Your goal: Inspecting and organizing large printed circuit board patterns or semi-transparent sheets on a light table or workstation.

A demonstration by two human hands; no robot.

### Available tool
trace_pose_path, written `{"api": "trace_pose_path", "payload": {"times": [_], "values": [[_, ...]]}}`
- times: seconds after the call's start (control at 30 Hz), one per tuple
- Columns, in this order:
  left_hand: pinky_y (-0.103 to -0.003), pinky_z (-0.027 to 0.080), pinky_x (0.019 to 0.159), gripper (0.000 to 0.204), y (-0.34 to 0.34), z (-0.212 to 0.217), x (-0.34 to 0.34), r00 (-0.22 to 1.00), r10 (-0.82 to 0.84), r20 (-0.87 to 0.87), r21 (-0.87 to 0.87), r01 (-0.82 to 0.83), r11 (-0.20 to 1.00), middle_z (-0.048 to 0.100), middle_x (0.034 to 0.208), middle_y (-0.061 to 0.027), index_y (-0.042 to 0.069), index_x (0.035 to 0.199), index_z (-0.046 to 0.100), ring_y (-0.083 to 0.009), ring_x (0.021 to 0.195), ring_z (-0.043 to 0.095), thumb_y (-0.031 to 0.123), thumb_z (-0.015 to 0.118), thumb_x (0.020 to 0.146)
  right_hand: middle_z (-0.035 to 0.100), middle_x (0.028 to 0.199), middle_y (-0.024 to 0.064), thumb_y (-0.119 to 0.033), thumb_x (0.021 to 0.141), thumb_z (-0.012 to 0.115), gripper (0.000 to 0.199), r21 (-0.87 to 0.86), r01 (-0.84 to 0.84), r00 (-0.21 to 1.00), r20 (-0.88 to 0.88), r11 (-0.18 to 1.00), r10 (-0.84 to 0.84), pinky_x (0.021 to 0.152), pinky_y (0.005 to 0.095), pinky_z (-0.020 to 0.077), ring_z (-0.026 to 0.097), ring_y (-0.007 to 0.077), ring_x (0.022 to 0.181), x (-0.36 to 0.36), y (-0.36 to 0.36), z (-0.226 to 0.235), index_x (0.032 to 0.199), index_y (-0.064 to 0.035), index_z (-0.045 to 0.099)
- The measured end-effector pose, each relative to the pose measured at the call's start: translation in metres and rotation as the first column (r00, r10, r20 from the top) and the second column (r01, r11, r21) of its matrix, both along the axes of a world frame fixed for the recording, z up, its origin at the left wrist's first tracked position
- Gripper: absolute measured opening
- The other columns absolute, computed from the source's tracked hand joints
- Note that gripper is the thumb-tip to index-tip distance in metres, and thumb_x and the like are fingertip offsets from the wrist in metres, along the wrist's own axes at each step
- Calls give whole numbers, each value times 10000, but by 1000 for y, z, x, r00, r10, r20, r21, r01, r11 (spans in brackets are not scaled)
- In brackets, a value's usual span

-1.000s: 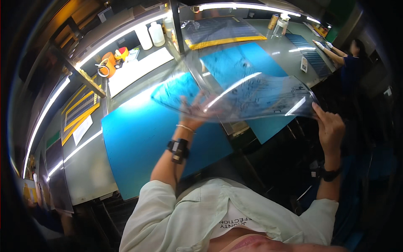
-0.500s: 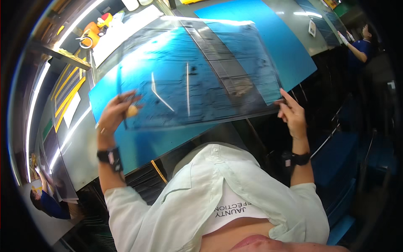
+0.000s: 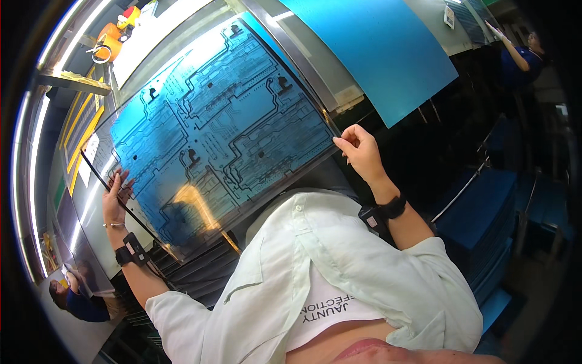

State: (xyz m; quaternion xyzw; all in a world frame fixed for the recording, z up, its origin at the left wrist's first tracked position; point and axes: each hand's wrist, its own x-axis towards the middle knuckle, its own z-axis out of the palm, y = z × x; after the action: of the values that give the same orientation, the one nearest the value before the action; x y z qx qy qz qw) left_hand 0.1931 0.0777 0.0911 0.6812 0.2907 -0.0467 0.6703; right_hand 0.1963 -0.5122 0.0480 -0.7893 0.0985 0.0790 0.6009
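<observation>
A large see-through film (image 3: 239, 130) printed with dark circuit patterns is stretched out in front of me, tilted, with blue showing through it. At its left edge, my left hand (image 3: 115, 206) grips the border, its fingers partly spread over the film's dark edge strip. My right hand (image 3: 362, 155) pinches the film's right near corner between thumb and fingers. Under the film's far edge, a strip of a blue panel (image 3: 259, 29) shows; the rest lies hidden or seen only through the film.
A second blue panel (image 3: 376, 54) lies to the right, past a metal bar (image 3: 297, 51). Orange tape rolls (image 3: 108, 47) sit at the back left. Stacked dark blue panels (image 3: 479, 206) stand at right. Co-workers appear at the far right (image 3: 521, 60) and the lower left (image 3: 82, 297).
The film has swung left and turned, and its circuit print now shows sharply. Both hands have moved left; the right-hand blue panel is now uncovered.
</observation>
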Motion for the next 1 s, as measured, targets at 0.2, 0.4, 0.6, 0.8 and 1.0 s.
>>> {"api": "trace_pose_path", "payload": {"times": [0.2,0.4,0.6,0.8,1.0], "values": [[-253,500,721,310,5,3,13,998,-37,49,42,35,998,625,1093,-85,73,1164,561,-199,885,640,241,570,904,536,642,4,-99,816,660,156,-99,7,993,116,995,4,477,197,446,502,62,563,-4,1,-15,761,-37,527],[-242,494,737,328,6,2,17,996,-65,60,69,61,996,617,1123,-81,82,1198,545,-191,899,636,237,561,909,542,646,18,-82,830,643,169,103,49,999,1,993,-50,487,203,465,541,74,570,-15,7,-19,749,-32,504],[-263,497,745,304,15,-4,23,994,-105,39,15,105,994,613,1127,-83,78,1173,551,-199,937,628,227,557,909,527,637,18,-76,835,634,175,127,43,999,3,991,-44,497,203,466,538,73,565,-10,4,-16,749,-36,487],[-281,507,745,423,12,-8,37,992,-87,-92,-118,76,990,569,1187,-119,55,1222,459,-215,977,610,257,590,874,477,585,11,-44,830,609,191,106,-5,998,60,994,-1,446,216,374,464,76,487,2,7,-13,737,-63,443],[-301,510,567,472,26,-44,83,960,280,-8,571,-225,789,630,815,-123,66,1174,511,-181,670,630,255,689,780,453,617,3,-27,847,583,174,100,-89,996,34,991,86,459,197,395,461,67,511,3,1,-10,780,-63,427]]}}
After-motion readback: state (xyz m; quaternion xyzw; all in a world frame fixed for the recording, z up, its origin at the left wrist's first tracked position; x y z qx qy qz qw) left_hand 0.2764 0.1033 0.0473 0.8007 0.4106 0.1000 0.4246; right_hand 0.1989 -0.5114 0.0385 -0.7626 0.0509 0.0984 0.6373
